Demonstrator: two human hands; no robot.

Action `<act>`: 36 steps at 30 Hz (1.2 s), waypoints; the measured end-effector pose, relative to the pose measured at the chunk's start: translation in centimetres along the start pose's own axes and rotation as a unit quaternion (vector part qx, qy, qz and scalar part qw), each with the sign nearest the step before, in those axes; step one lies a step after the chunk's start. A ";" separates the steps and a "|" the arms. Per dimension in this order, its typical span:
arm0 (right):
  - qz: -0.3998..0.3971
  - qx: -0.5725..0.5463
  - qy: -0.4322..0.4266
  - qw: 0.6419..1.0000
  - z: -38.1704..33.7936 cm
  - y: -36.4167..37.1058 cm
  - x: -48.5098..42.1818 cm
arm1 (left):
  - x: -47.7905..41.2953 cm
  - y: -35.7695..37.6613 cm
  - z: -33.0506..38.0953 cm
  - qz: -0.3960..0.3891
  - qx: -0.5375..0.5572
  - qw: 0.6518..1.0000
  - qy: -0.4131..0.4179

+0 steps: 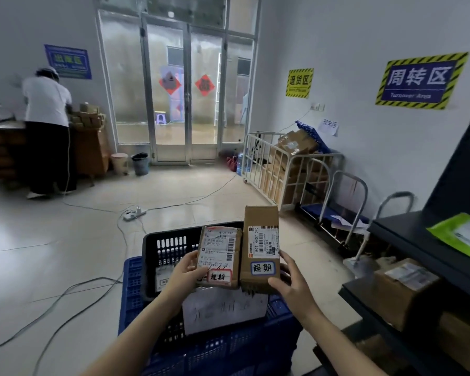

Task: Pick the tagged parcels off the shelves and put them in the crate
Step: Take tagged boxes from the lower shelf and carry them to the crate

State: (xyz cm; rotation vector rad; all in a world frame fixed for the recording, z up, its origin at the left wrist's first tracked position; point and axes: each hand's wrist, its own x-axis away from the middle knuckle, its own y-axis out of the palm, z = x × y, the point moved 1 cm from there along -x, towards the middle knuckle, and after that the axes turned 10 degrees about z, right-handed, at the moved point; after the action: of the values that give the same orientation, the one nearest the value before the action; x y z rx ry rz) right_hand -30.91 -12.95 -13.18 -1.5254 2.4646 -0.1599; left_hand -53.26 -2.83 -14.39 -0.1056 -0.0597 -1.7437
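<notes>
Two held parcels [219, 256] [261, 248] seemingly hide the black crate's [168, 246] interior.

We look from one head-worn wide-angle camera, facing forward and down, left hand [185, 275] and right hand [291, 280] close below the lens, black crate [174, 234] just beyond, glass doors [186, 88] far across the room, dark shelving [407, 234] cropped at the right edge.

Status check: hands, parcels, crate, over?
Left hand grips red-tagged parcel. Right hand grips blue-tagged box. Both held above black crate, not yet in. Nothing blocking.
</notes>
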 end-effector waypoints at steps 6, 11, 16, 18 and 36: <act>-0.030 -0.001 0.009 1.000 1.1 2.2 -5.2 | -3.9 -0.6 -0.4 0.040 -0.010 0.999 -0.008; -0.054 0.003 0.030 0.998 2.4 4.4 -8.7 | -7.1 -1.6 -1.4 0.048 -0.004 0.998 -0.035; -0.065 0.011 0.043 0.997 4.1 6.9 -12.2 | -11.3 -2.9 -3.2 0.041 0.002 0.997 -0.067; -0.074 0.019 0.053 0.996 5.2 8.2 -13.9 | -13.1 -3.7 -4.1 0.047 -0.002 0.996 -0.078; -0.057 0.078 0.207 0.974 14.4 12.8 -24.3 | -25.7 -1.9 -12.7 0.014 -0.075 0.974 -0.211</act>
State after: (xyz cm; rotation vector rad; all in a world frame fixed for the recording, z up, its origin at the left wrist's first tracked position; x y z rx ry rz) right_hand -27.96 14.95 -26.39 -1.7052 2.5838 -0.7445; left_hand -51.16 21.39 -29.69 -0.5861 -0.2359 -1.6709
